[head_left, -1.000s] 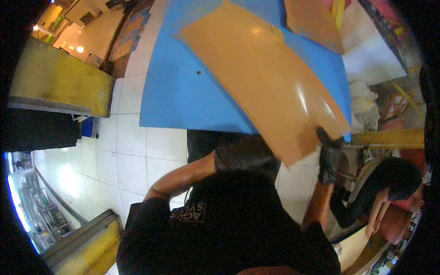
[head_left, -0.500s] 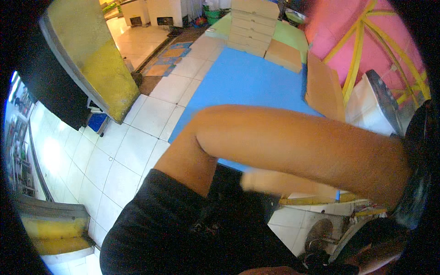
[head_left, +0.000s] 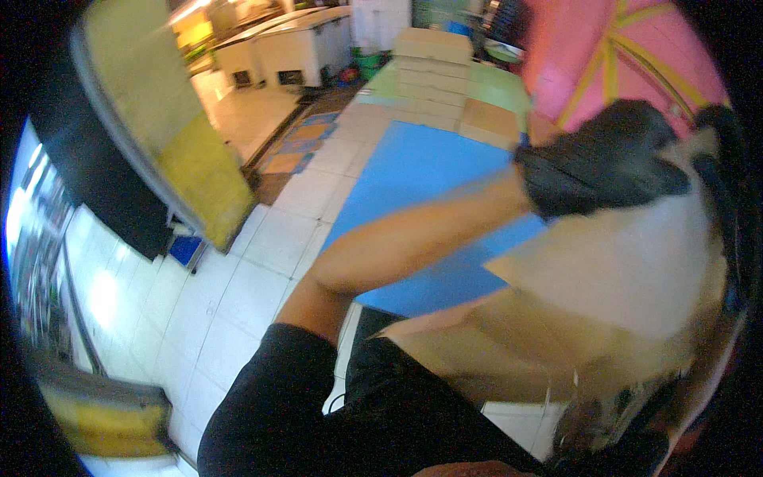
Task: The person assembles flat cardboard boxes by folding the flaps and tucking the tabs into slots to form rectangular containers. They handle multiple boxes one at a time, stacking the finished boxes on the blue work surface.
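My left hand (head_left: 604, 163), in a black glove, reaches across to the right, its fingers bent at the upper edge of a pale brown cardboard sheet (head_left: 628, 270). The sheet is tilted and smeared by motion. Below it spreads another flap of brown cardboard (head_left: 477, 342), close to my lap; I cannot tell whether the two are one piece. At the far right edge a dark, blurred shape (head_left: 719, 230) looks like my right hand in a black glove, beside the cardboard; its fingers cannot be made out. The blue tabletop (head_left: 421, 179) lies under my left forearm.
Stacked cardboard boxes (head_left: 431, 75) stand at the table's far end, with a brown box (head_left: 489, 123) beside them. A pink surface with yellow tape (head_left: 572, 56) rises at the right. White floor tiles (head_left: 230, 294) and a yellow-grey panel (head_left: 151, 111) lie left; white chest freezers (head_left: 306, 48) stand behind.
My left forearm has swung up, bringing the gloved hand from the right edge into view. Cardboard has come up in front of me at the right. The view has shifted slightly.
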Tool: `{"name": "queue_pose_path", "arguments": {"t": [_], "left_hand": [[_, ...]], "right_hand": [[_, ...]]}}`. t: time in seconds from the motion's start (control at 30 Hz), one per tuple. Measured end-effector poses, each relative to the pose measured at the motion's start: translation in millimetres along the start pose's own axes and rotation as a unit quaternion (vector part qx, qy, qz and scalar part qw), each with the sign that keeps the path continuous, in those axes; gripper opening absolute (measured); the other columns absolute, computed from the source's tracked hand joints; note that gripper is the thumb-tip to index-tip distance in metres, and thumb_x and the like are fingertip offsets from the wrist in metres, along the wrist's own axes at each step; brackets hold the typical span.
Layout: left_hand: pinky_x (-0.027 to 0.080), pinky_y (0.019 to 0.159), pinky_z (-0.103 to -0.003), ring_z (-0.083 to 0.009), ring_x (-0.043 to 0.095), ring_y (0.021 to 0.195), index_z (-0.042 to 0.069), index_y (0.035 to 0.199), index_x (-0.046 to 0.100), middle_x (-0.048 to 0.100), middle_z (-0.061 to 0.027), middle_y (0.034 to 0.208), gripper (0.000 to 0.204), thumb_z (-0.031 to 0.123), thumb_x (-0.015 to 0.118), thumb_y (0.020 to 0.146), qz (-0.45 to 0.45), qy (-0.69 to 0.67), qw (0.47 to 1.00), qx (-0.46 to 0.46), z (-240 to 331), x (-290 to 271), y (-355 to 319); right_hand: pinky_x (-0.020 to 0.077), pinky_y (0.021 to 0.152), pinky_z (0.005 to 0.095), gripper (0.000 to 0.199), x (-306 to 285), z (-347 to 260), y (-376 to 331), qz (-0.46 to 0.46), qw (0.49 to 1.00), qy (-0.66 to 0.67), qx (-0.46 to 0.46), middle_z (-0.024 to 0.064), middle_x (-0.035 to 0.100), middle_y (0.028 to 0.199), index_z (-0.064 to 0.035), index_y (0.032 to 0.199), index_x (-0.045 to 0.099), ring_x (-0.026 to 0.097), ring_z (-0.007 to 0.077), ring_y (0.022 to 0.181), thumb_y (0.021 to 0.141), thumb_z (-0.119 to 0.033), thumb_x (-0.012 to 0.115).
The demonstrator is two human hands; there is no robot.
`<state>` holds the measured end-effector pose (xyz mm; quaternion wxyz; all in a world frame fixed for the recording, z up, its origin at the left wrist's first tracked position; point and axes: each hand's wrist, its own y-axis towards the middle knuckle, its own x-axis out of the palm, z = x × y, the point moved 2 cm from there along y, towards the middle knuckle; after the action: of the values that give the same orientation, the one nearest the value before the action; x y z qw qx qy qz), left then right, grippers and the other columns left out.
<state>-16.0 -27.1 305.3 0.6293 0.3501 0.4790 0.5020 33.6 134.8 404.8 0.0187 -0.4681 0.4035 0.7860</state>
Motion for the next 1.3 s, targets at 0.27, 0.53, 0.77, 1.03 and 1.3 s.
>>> {"name": "queue_pose_path", "arguments": {"t": [0.27, 0.53, 0.77, 1.03, 1.3], "left_hand": [[0.045, 0.061, -0.028, -0.0102, 0.054, 0.064, 0.0, 0.089, 0.067, 0.063, -0.0035, 0.072, 0.028, 0.026, 0.061, 0.081, -0.053, -0.018, 0.963, -0.263, -30, -51, -51], [0.046, 0.069, -0.025, -0.0105, 0.058, 0.077, 0.003, 0.093, 0.067, 0.065, -0.0036, 0.084, 0.024, 0.024, 0.063, 0.082, -0.032, -0.028, 0.945, -0.324, -66, -72, -73], [0.046, 0.077, -0.027, -0.0136, 0.058, 0.083, 0.002, 0.094, 0.066, 0.065, -0.0057, 0.088, 0.025, 0.024, 0.063, 0.082, -0.026, -0.041, 0.935, -0.35, -71, -90, -79], [0.043, 0.059, -0.028, -0.011, 0.051, 0.066, 0.001, 0.088, 0.067, 0.064, -0.0023, 0.077, 0.022, 0.017, 0.072, 0.075, -0.095, 0.183, 0.942, -0.265, -50, -93, -59], [0.048, 0.074, -0.026, -0.0141, 0.059, 0.081, 0.005, 0.102, 0.063, 0.063, -0.0077, 0.09, 0.028, 0.014, 0.071, 0.076, 0.001, 0.107, 0.956, -0.274, -43, -118, -66]], "right_hand": [[0.045, 0.075, 0.0248, 0.013, 114, 18, 24, -0.064, 0.924, 0.377, 0.017, 0.0029, 0.057, 0.085, -0.0023, 0.08, 0.057, 0.054, 0.0102, 0.083, 0.071, 0.001, 0.066], [0.0454, 0.085, 0.0293, 0.013, 128, 13, 15, -0.093, 0.927, 0.342, -0.126, 0.0048, 0.063, 0.09, -0.0022, 0.09, 0.062, 0.057, 0.0139, 0.092, 0.078, -0.008, 0.066], [0.0492, 0.077, 0.0313, 0.036, 155, 8, 17, 0.03, 0.949, 0.305, -0.07, 0.0038, 0.06, 0.106, -0.0052, 0.108, 0.057, 0.057, 0.0157, 0.095, 0.074, 0.001, 0.065], [0.0479, 0.076, 0.0262, 0.071, 181, -20, 23, 0.054, 0.93, 0.359, -0.055, 0.0033, 0.052, 0.12, -0.016, 0.132, 0.039, 0.056, 0.0119, 0.088, 0.07, 0.0, 0.069], [0.0481, 0.071, 0.0413, 0.031, 183, 28, -1, -0.064, 0.984, 0.159, 0.039, 0.0119, 0.064, 0.083, -0.0062, 0.09, 0.06, 0.062, 0.0311, 0.08, 0.064, -0.016, 0.074]]}}
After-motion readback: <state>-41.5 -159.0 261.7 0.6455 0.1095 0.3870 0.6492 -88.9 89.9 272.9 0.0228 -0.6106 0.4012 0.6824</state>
